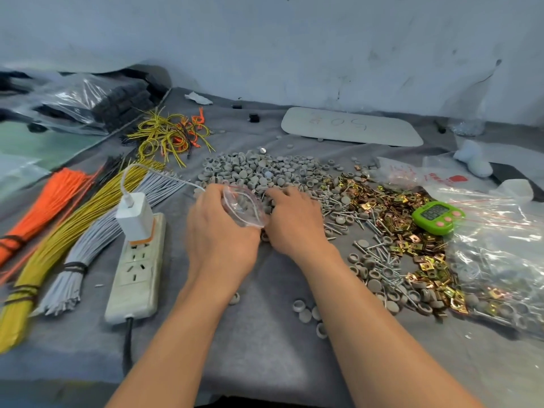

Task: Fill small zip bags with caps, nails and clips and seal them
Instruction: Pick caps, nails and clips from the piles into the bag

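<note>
Gripping the bag [245,208] open-mouthed in your left hand [219,231] beside the mid-surface caps [259,169] likely shortens each trip for your right hand [295,222], fingers curled, catch unseen.

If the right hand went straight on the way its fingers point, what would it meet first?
Most likely the pile of grey caps: the fingertips of the right hand lie at its near edge. The zip bag held by the left hand sits just left of that line; depth unclear.
</note>
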`<state>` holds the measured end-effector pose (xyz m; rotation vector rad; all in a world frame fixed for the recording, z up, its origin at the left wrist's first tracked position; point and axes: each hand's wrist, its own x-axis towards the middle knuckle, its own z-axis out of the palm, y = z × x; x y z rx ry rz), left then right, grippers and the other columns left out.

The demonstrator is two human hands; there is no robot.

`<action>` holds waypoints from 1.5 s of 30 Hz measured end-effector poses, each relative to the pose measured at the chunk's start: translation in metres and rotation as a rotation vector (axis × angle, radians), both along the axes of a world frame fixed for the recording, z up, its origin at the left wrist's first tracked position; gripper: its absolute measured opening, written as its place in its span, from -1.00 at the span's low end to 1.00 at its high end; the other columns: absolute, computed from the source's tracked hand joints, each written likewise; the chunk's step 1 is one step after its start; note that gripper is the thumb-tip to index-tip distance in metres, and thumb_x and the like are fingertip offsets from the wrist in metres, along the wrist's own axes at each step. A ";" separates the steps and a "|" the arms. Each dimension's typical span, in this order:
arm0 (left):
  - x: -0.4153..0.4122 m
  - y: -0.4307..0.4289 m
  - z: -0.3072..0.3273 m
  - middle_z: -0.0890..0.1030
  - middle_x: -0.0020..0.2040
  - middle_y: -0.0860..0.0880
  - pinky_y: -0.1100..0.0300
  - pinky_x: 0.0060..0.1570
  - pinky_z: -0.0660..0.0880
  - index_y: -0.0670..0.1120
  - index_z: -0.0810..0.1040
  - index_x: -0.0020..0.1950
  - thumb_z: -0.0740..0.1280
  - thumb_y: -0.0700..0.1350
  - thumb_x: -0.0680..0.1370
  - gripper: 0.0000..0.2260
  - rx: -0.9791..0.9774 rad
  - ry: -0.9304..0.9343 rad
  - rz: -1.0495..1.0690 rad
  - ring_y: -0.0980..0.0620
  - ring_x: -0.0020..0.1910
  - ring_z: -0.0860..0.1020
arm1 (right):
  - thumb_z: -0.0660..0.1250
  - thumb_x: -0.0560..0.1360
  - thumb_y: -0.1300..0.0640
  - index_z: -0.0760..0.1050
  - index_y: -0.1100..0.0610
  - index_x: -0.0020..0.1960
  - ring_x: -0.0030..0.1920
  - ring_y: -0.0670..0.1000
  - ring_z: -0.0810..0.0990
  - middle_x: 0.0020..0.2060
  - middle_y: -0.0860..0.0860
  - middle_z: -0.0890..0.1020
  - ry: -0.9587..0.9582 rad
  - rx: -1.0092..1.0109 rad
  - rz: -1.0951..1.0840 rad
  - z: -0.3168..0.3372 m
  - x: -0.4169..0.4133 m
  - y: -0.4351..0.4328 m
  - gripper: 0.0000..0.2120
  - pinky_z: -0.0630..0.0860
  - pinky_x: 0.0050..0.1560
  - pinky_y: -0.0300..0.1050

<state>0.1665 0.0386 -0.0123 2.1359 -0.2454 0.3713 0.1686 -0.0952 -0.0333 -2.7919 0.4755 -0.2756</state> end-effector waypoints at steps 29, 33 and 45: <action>-0.021 -0.027 -0.016 0.49 -0.11 0.15 0.05 -0.23 0.39 0.17 0.40 -0.01 0.42 -0.04 0.39 -0.72 0.319 0.033 -0.384 0.02 -0.13 0.48 | 0.56 0.43 0.17 0.78 -0.04 -0.08 -0.34 -0.25 0.63 -0.29 -0.19 0.72 -0.400 0.516 0.074 0.029 -0.087 -0.016 -0.87 0.47 -0.31 -0.41; -0.023 -0.029 -0.015 0.56 -0.17 0.19 0.26 -0.33 0.34 0.20 0.44 -0.01 0.46 -0.05 0.31 -0.66 0.212 0.120 -0.437 0.24 -0.22 0.49 | 0.55 0.44 0.16 0.79 -0.04 -0.10 -0.39 -0.26 0.60 -0.38 -0.19 0.69 -0.347 0.522 0.058 0.031 -0.093 -0.022 -0.88 0.42 -0.40 -0.43; -0.028 -0.030 -0.009 0.59 -0.11 0.39 0.42 -0.33 0.37 0.20 0.49 0.01 0.51 -0.10 0.30 -0.62 0.101 0.175 -0.504 0.36 -0.17 0.54 | 0.57 0.41 0.23 0.78 -0.06 -0.14 -0.35 -0.20 0.66 -0.36 -0.16 0.72 -0.363 0.576 0.067 0.039 -0.096 -0.030 -0.82 0.50 -0.33 -0.38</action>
